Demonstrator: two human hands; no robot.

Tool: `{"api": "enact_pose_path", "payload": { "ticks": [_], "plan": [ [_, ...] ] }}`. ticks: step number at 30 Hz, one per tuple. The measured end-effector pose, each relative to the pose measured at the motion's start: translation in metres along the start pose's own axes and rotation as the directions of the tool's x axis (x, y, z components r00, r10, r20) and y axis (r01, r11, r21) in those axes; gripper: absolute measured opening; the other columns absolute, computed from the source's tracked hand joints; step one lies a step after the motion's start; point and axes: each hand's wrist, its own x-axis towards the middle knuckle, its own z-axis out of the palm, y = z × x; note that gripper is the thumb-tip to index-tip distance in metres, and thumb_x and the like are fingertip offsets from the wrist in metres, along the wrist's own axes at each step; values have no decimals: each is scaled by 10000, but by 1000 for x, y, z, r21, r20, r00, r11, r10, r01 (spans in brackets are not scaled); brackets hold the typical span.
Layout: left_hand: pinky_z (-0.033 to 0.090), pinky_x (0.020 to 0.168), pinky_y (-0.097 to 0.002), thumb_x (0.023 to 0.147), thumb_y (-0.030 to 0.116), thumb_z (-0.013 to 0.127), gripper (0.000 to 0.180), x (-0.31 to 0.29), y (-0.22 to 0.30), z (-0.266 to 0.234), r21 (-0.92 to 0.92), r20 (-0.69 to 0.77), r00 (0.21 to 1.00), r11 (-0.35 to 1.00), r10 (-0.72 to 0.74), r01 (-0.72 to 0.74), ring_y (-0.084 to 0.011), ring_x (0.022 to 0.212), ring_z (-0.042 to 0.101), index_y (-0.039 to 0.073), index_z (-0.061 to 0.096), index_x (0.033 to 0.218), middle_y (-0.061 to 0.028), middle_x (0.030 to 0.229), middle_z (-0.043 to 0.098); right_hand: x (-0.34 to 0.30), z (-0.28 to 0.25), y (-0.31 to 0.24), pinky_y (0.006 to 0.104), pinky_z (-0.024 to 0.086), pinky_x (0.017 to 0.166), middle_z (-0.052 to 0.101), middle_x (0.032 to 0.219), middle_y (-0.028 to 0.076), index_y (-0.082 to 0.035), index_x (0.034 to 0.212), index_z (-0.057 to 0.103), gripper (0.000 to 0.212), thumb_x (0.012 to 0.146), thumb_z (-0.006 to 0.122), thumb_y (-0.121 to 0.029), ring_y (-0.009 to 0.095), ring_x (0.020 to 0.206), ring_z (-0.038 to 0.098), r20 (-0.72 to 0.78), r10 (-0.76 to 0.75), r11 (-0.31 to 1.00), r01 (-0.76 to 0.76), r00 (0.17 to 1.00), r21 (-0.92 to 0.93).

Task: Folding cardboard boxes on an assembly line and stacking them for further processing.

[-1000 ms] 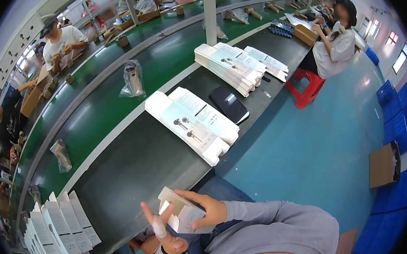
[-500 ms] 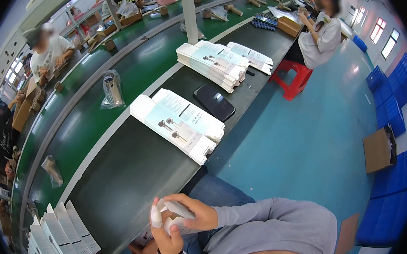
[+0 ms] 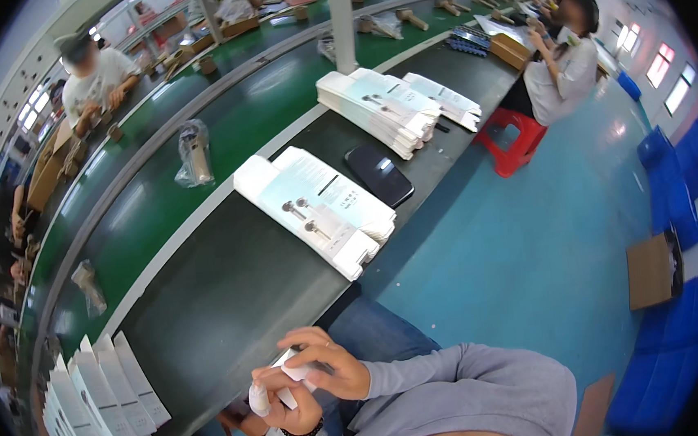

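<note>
Close to my body, near the table's front edge, I have a small white carton between both hands. My left hand, with a white wrap on one finger and a dark beaded bracelet at the wrist, grips the carton from below. Over its end lies my right hand, fingers bent on the flaps. Fingers cover most of the carton. Ahead on the table is a stack of flat printed cartons, with a black phone beside it. Several opened-out cartons stand in a row at the left.
Farther along the table lie more flat cartons. Beyond it curves a green conveyor belt carrying bagged parts. A person sits on a red stool at the far right; others work across the belt. Blue crates line the right side.
The carton's end flaps stood open before; now my right fingers press over them and the end looks more closed. My left hand has turned and lowered slightly. The view has shifted a little.
</note>
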Motion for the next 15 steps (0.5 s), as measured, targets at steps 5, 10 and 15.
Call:
{"api": "enact_pose_path", "payload": {
  "ticks": [5, 10, 15],
  "plan": [
    [411, 715, -318, 588, 267, 818, 653, 0, 5, -19, 55, -26, 1000, 998, -1, 2, -229, 839, 494, 37, 439, 1068, -88, 942, 453, 0, 2, 16, 336, 413, 822, 472, 1148, 155, -46, 1014, 576, 226, 819, 578, -161, 236, 954, 517, 272, 166, 967, -210, 948, 142],
    [380, 718, -341, 652, 251, 713, 521, 10, 24, -52, 137, 189, 982, 989, 25, -52, -255, 854, 501, 82, 534, 1111, -101, 1087, 499, -2, 32, 3, 261, 430, 708, 539, 897, 47, -28, 885, 550, 195, 739, 650, -111, 126, 836, 522, 301, 464, 733, -552, 833, 398],
    [366, 727, -341, 624, 237, 733, 579, -10, 19, -70, 298, 193, 976, 942, 97, -153, -255, 896, 505, 66, 522, 1136, -118, 1129, 491, -11, 56, 12, 269, 426, 660, 550, 843, 45, -28, 887, 545, 197, 743, 642, -123, 124, 764, 525, 315, 444, 849, -507, 839, 152]
  ]
}}
